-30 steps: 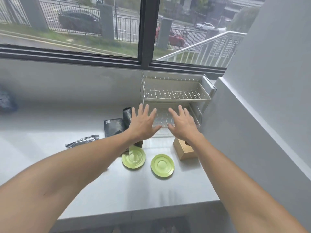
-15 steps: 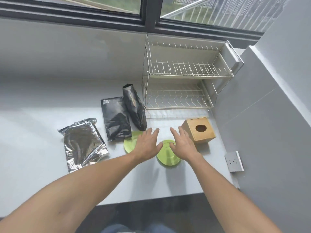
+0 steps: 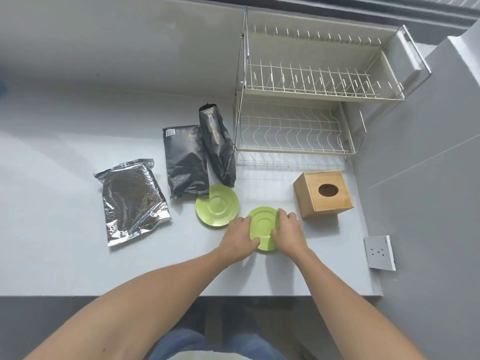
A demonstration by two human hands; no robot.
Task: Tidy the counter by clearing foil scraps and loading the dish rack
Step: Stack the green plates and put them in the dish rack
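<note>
We see both hands on the near green saucer (image 3: pixel 262 224) on the bench (image 3: pixel 65 261): the left hand (image 3: pixel 240 236) grips its left edge, the right hand (image 3: pixel 288 233) its right. A second saucer (image 3: pixel 217 209) lies just left; the two-tier dish rack (image 3: pixel 311 100) stands far right, foil bags (image 3: pixel 132 201) left.

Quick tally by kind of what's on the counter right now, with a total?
Green saucers: 2
Black foil bags: 2
Silver foil bag: 1
Two-tier dish rack: 1
Wooden tissue box: 1
Total: 7
</note>
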